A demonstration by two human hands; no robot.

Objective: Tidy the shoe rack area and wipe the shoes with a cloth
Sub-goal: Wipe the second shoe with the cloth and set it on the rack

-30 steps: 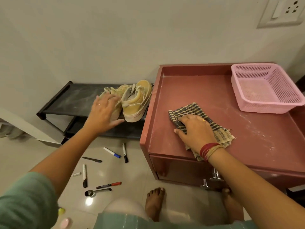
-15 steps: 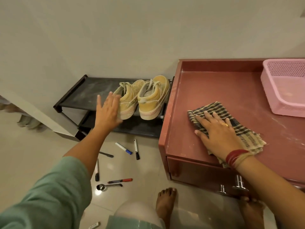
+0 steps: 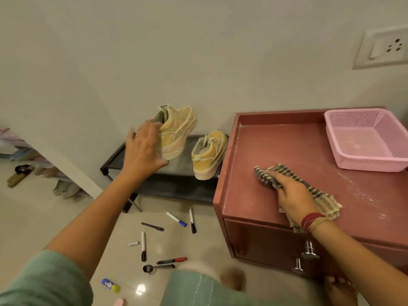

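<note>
Shoe (image 3: 176, 133) now up off rack (image 3: 181, 167) in our left hand (image 3: 143, 149), rdy to wipe; right hand (image 3: 291, 195) grips cloth (image 3: 324, 199) on surface (image 3: 287, 146).

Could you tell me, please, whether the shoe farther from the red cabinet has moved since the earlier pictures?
Yes. The left hand has lifted that shoe up off the black rack, away from the second shoe resting there.

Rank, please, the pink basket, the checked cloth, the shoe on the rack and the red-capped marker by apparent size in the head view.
1. pink basket
2. checked cloth, partly hidden by the right hand
3. shoe on the rack; close to the cloth, which is nearer the camera, so unsure
4. red-capped marker
</note>
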